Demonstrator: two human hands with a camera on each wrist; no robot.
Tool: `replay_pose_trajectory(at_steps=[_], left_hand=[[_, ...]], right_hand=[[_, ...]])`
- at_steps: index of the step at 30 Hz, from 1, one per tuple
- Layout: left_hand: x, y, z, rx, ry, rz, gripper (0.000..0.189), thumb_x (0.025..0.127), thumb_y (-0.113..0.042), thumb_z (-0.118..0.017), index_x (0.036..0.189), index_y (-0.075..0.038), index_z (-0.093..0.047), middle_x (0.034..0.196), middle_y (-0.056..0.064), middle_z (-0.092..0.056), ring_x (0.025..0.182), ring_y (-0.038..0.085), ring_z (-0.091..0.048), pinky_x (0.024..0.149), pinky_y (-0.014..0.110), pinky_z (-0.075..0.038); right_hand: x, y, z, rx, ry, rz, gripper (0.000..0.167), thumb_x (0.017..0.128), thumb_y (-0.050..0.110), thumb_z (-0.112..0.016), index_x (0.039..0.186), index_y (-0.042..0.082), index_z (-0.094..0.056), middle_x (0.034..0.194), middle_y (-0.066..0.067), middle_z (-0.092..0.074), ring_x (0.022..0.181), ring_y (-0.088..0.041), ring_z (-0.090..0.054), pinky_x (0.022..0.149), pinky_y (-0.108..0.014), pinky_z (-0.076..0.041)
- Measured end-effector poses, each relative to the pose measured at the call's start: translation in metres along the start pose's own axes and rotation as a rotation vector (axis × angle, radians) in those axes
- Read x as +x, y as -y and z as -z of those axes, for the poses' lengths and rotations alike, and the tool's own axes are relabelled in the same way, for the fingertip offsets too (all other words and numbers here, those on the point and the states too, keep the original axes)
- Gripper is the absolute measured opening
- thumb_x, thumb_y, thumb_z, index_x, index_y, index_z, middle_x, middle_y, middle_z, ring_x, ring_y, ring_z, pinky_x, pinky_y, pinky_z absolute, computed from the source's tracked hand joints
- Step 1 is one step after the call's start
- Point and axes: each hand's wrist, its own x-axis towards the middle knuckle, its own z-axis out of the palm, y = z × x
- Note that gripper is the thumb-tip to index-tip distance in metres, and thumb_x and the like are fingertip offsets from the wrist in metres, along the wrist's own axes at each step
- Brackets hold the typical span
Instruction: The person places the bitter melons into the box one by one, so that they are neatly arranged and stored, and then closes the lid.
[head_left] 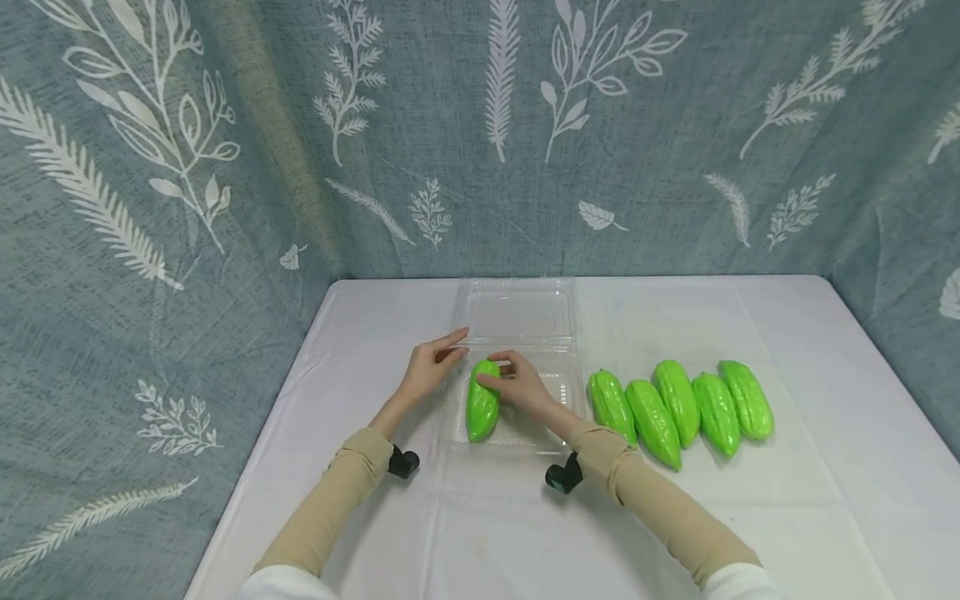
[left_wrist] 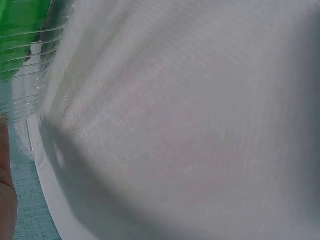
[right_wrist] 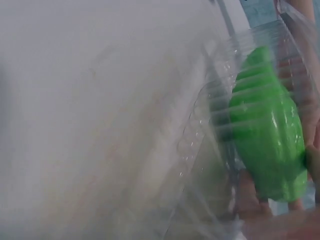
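Note:
Over the left part of a clear plastic clamshell box point(head_left: 525, 437), my right hand point(head_left: 521, 385) holds a bright green, lobed vegetable with a pointed end point(head_left: 482, 408). Its thumb and fingers are at the vegetable's far end. The right wrist view shows the same green vegetable point(right_wrist: 270, 135) through the box's ridged clear wall. My left hand point(head_left: 427, 364) is at the box's left side near the hinge, index finger stretched forward and fingertips right at the edge. One left finger point(left_wrist: 5, 185) shows at the margin of the left wrist view, by the ridged plastic.
The box lies unfolded, its lid point(head_left: 517, 308) toward the back of the white-covered table point(head_left: 510, 533). Several matching green vegetables point(head_left: 678, 404) lie in a slanted row to the right, close to my right forearm. Patterned blue-green curtain point(head_left: 465, 108) encloses the back and sides.

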Motion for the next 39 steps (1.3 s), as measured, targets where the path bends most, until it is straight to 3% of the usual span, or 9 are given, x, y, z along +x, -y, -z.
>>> replay_pose_trajectory(at_steps=[2, 5, 8, 21, 32, 39], left_hand=[[0.000, 0.001, 0.000, -0.004, -0.002, -0.005, 0.037, 0.094, -0.001, -0.055, 0.131, 0.005, -0.052, 0.137, 0.020, -0.051, 0.114, 0.037, -0.060, 0.098, 0.046, -0.051], [-0.003, -0.015, 0.003, -0.010, 0.009, -0.014, 0.037, 0.093, 0.002, -0.054, 0.130, 0.008, -0.052, 0.136, 0.024, -0.050, 0.113, 0.041, -0.059, 0.097, 0.048, -0.051], [-0.004, -0.020, 0.004, 0.002, 0.015, -0.015, 0.037, 0.094, 0.002, -0.054, 0.130, 0.007, -0.052, 0.136, 0.024, -0.050, 0.112, 0.040, -0.060, 0.096, 0.046, -0.051], [-0.004, -0.016, 0.002, -0.017, 0.012, -0.008, 0.037, 0.094, 0.003, -0.053, 0.130, 0.009, -0.051, 0.136, 0.024, -0.050, 0.113, 0.041, -0.059, 0.098, 0.046, -0.051], [-0.004, -0.015, 0.002, -0.023, 0.011, -0.016, 0.036, 0.094, 0.003, -0.052, 0.130, 0.009, -0.051, 0.137, 0.024, -0.049, 0.112, 0.041, -0.060, 0.096, 0.046, -0.051], [-0.004, -0.015, 0.002, -0.027, 0.015, -0.019, 0.036, 0.094, 0.004, -0.052, 0.130, 0.011, -0.050, 0.137, 0.025, -0.049, 0.112, 0.042, -0.059, 0.096, 0.047, -0.051]], right_hand=[[0.001, 0.000, -0.002, 0.001, -0.008, 0.000, 0.049, 0.088, 0.027, -0.069, 0.129, 0.006, -0.051, 0.121, -0.021, -0.055, 0.101, -0.026, -0.058, 0.075, -0.029, -0.059], [0.003, 0.000, -0.007, -0.025, -0.027, 0.013, 0.049, 0.087, 0.028, -0.069, 0.128, 0.006, -0.052, 0.122, -0.022, -0.055, 0.105, -0.029, -0.057, 0.078, -0.032, -0.059], [0.003, 0.001, -0.012, -0.074, -0.045, 0.039, 0.049, 0.087, 0.029, -0.069, 0.128, 0.006, -0.052, 0.124, -0.022, -0.055, 0.110, -0.033, -0.056, 0.084, -0.038, -0.057], [0.004, 0.003, -0.029, -0.139, -0.095, 0.151, 0.045, 0.087, 0.023, -0.069, 0.123, 0.002, -0.055, 0.113, -0.021, -0.061, 0.098, -0.031, -0.061, 0.080, -0.035, -0.057], [0.001, 0.003, -0.028, -0.230, -0.093, 0.209, 0.047, 0.089, 0.029, -0.066, 0.126, 0.003, -0.056, 0.114, -0.020, -0.064, 0.099, -0.032, -0.063, 0.084, -0.040, -0.057], [0.000, 0.001, -0.027, -0.232, -0.083, 0.211, 0.047, 0.090, 0.030, -0.065, 0.128, 0.003, -0.055, 0.117, -0.019, -0.064, 0.101, -0.031, -0.063, 0.087, -0.040, -0.056]])
